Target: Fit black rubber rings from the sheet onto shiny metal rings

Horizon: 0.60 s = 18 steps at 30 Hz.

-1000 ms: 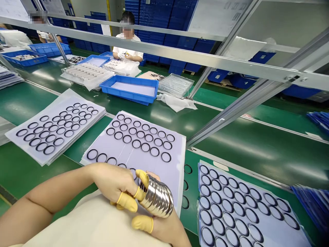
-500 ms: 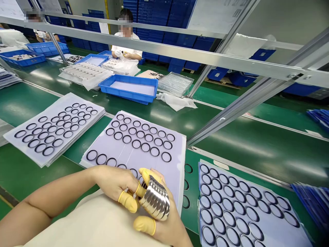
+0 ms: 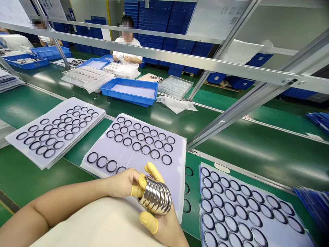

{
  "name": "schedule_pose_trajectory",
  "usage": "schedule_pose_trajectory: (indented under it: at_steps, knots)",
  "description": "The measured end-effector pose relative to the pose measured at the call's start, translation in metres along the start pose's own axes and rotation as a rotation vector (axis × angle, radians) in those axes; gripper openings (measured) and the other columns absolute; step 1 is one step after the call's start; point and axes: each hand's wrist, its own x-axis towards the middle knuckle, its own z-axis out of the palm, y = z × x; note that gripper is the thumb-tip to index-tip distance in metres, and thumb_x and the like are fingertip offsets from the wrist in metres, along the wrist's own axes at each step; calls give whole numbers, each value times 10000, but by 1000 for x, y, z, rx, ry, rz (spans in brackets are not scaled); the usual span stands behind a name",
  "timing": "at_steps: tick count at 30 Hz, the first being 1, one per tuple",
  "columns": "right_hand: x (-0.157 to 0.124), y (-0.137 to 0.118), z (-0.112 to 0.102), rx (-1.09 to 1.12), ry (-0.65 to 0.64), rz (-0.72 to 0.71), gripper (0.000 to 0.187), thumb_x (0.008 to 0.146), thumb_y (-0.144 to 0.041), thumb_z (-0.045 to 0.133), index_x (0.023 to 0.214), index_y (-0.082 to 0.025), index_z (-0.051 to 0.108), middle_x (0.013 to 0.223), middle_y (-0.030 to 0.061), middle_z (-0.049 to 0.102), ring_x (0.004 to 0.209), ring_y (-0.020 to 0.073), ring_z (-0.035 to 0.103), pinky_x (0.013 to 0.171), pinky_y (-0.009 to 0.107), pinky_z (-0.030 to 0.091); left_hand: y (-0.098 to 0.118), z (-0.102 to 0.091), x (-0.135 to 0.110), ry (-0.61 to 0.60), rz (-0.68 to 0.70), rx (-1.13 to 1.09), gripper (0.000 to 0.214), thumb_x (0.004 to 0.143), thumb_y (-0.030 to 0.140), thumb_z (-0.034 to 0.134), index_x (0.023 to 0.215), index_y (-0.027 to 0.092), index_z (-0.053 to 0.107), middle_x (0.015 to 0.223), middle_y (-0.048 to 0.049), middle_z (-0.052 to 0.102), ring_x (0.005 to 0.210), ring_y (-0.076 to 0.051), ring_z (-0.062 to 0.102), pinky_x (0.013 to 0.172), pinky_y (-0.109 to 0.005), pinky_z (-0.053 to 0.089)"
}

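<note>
Here's the right hand (image 3: 167, 223), half closed, cradling a stack of shiny rings (image 3: 156, 198) with the yellow-capped thumb (image 3: 149, 221) on the near side and capped fingers reaching up on the far side. And the left hand (image 3: 122, 182) is in too, its capped fingertips bunched at the stack's left end; whether they pinch a ring or only touch, I can't tell.

The stack is tilted, just above the person's front. These look like polished metal: stiff, hardly fragile, fairly light singly but with some weight together. Slick, I'd judge, and ready to slide apart, so the sure hold is around the outer curve with both ends steadied.

Compared with half a second ago, the left fingers have drawn together against the stack, where one capped digit hung lower and apart. The right hand's upper fingers now stand off the rings. The view has tipped a touch; the rings laid out look unchanged.

Out beyond, the middle sheet (image 3: 169, 178) carries rows of rings with a bare band between, and the left sheet (image 3: 55, 113) and right sheet (image 3: 282, 236) bear more. Three loose rings (image 3: 192, 172) lie on the green table (image 3: 79, 151).
</note>
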Motion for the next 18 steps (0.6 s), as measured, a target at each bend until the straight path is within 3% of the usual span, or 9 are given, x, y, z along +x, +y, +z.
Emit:
schedule_pose_trajectory:
  at_steps: [4, 11, 18]
  knots:
    - [-6, 11, 2, 221, 51, 32, 758, 791, -558, 616, 1425, -242, 347, 1426, 147, 450, 1302, 340, 425, 1059, 520, 355, 2, 0, -2, 50, 84, 65, 333, 689, 431, 762, 588, 145, 624, 708, -25, 615, 707, -147, 561, 724, -268, 478]
    - [-5, 20, -1, 583, 89, 116, 694, 769, -570, 629, 1358, -244, 465, 1408, 130, 493, 1300, 335, 432, 1080, 516, 306, 3, 5, 2, 67, 116, 161, 362, 809, 465, 628, 634, 149, 646, 693, -21, 591, 694, -137, 533, 697, -245, 448]
    - [-1, 14, -7, 792, 90, 195, 650, 679, -563, 710, 1227, -229, 609, 1218, 147, 647, 1184, 356, 533, 994, 526, 386, -1, 4, 8, 23, 124, 159, 329, 823, 431, 624, 679, 139, 675, 713, -35, 612, 716, -147, 536, 712, -258, 449]
